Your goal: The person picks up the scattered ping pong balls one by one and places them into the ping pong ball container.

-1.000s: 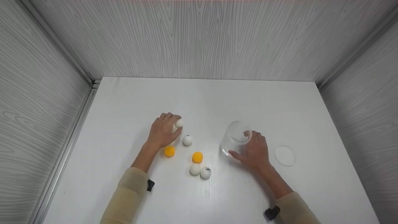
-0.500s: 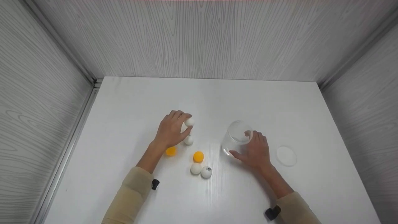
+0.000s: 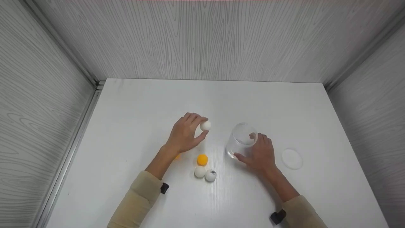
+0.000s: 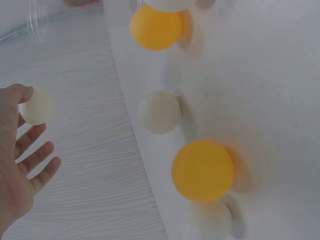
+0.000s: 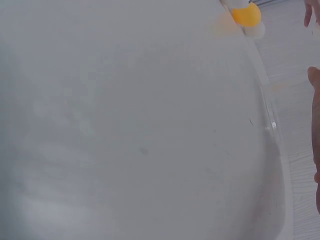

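My left hand (image 3: pixel 184 133) pinches a white ping-pong ball (image 3: pixel 205 125) between thumb and fingers, above the table and left of a clear jar (image 3: pixel 238 147). In the left wrist view the same ball (image 4: pixel 38 106) shows at the fingertips. My right hand (image 3: pixel 260 153) grips the jar's right side, thumb in front and fingers behind. The jar stands open-topped with no ball visible inside. Nearer the front lie an orange ball (image 3: pixel 202 160) and two white balls, one plain (image 3: pixel 199 172), the other printed (image 3: pixel 210 175).
Flat to the right of my right hand lies a round translucent lid (image 3: pixel 292 159). Another orange ball (image 3: pixel 177 157) is mostly covered by my left wrist. The left wrist view shows a white ball (image 4: pixel 160 112) beyond the nearer orange ball (image 4: pixel 202 171). Wood-grain panels (image 3: pixel 202 41) enclose the table.
Holding the white ball, my left hand has moved right towards the jar, now covering the balls beneath it in the head view. The right hand and jar have stayed in place.
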The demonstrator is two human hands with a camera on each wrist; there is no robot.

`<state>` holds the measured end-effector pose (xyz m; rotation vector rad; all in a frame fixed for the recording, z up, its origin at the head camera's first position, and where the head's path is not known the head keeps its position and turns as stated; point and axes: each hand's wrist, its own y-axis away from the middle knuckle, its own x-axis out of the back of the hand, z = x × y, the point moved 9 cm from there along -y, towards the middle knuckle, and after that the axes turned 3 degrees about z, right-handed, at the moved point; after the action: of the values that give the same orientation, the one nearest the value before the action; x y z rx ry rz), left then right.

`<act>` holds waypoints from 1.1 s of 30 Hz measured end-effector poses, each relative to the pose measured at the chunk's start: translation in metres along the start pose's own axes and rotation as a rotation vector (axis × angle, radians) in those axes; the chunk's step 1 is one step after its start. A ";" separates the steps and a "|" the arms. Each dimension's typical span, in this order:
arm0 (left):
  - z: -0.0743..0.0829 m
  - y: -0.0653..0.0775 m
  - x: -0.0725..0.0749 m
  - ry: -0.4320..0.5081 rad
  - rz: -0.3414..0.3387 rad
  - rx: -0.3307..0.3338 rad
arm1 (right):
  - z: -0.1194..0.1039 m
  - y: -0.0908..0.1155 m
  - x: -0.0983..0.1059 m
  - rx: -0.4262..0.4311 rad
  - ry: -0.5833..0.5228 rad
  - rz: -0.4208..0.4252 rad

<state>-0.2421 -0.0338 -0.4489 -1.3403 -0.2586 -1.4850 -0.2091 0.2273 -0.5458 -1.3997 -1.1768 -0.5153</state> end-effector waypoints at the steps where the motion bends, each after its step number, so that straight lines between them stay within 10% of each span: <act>1: 0.003 0.000 0.000 0.003 0.004 -0.007 | 0.000 0.000 0.000 -0.001 -0.002 0.001; 33: 0.083 -0.030 -0.019 0.056 -0.003 -0.186 | 0.000 -0.001 0.001 -0.009 -0.020 0.000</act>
<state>-0.2212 0.0494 -0.4218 -1.4425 -0.0877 -1.5772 -0.2101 0.2277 -0.5449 -1.4147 -1.1919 -0.5085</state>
